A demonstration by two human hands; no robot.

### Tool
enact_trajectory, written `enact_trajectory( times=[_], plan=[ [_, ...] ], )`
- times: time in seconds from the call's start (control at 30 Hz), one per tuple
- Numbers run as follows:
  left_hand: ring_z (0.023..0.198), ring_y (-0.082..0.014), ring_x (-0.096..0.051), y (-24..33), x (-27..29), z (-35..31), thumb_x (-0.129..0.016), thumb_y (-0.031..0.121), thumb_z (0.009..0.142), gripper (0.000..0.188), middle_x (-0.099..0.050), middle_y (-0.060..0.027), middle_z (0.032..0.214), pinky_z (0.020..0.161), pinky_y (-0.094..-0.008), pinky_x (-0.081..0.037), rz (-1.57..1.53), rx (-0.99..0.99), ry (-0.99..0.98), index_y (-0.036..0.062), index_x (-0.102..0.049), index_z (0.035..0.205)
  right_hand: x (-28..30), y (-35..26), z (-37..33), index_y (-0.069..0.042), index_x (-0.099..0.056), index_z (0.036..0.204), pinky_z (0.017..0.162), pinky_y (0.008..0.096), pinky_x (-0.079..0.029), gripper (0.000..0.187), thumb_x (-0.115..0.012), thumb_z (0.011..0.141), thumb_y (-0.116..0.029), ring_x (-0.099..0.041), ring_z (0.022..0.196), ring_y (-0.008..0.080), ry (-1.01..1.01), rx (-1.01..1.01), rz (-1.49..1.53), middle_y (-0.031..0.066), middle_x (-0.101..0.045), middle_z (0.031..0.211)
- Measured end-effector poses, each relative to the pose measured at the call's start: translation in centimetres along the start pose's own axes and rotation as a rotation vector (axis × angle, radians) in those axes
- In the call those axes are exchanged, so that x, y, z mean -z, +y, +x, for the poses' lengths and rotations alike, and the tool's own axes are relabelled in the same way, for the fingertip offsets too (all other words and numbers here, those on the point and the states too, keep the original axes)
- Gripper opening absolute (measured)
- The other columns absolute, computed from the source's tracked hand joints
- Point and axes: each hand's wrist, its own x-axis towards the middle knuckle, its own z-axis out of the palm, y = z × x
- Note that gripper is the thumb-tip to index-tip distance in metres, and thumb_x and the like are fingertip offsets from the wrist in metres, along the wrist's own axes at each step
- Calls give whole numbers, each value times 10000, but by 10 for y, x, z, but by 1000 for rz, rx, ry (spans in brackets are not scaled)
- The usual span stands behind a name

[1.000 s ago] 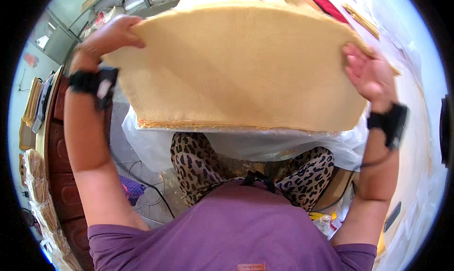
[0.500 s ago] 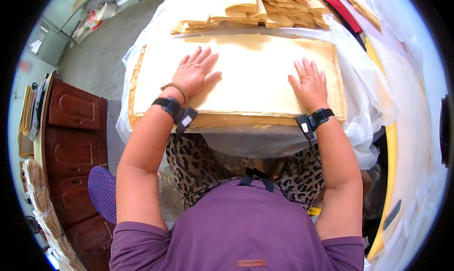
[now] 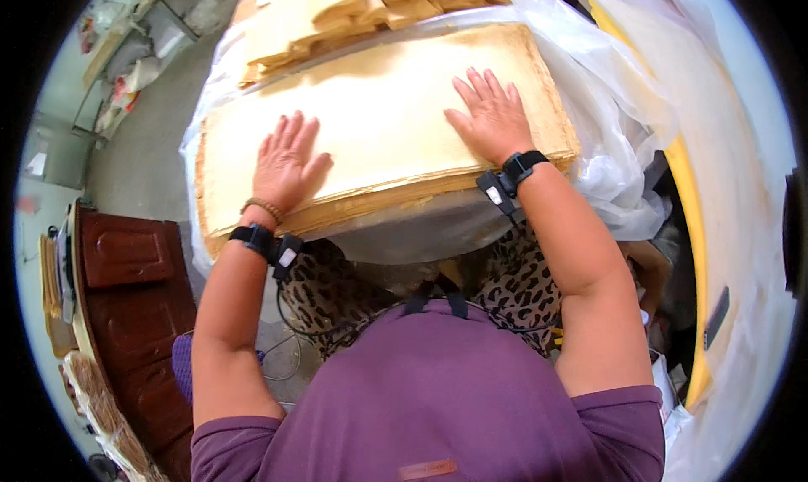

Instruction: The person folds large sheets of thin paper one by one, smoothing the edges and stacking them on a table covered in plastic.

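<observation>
A thick stack of pale yellow sheets [image 3: 379,103] with rough brownish edges lies in front of me on a surface draped in clear plastic. Near its left front part, my left hand [image 3: 286,162] rests flat on the top sheet, fingers stretched out and thumb apart. My right hand [image 3: 492,116] lies palm down farther back on the right side of the stack, its fingers spread. Neither hand holds anything. Bright light washes out the middle of the top sheet.
Folded yellow-brown sheets [image 3: 328,7] are piled behind the stack. Crumpled clear plastic [image 3: 619,179] hangs at the right, beside a yellow edge [image 3: 686,188]. A dark red wooden cabinet [image 3: 130,251] stands at the left. Bags sit on a rack [image 3: 139,74] at the far left.
Both hands stay flat on the stack; the left now sits nearer its front edge, the right farther back. The view has turned, so the stack appears tilted and farther left.
</observation>
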Motion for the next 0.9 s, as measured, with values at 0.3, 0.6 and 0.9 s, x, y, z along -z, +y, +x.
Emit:
enact_trajectory(
  times=[0.3,0.6,0.9],
  plan=[
    [1474,-307,-309,22,-1,-40,-550,599,924,712,-385,-147,1562,1198,-450,-248,-3,-220,186,156,-461,1475,8,-20,-81,-136,-446,1498,1241,462,-139,593,-406,1023,-487,-233,1519,253,51,60,145,115,-314,1619],
    [1204,-234,-613,46,12,-34,-685,238,861,489,-623,-71,1327,895,-356,-536,196,-468,316,137,-544,1318,17,-24,-172,36,-642,1224,827,307,-573,322,-572,1027,-209,-712,926,200,-11,-319,1506,153,-718,1082],
    [1071,-197,-699,48,35,-61,-612,101,914,347,-707,-38,1230,882,-334,-574,63,-366,405,199,-665,1242,28,2,-164,13,-425,1404,874,396,-577,761,-570,962,-590,-657,1089,274,-30,-633,2093,190,-617,1249]
  ],
)
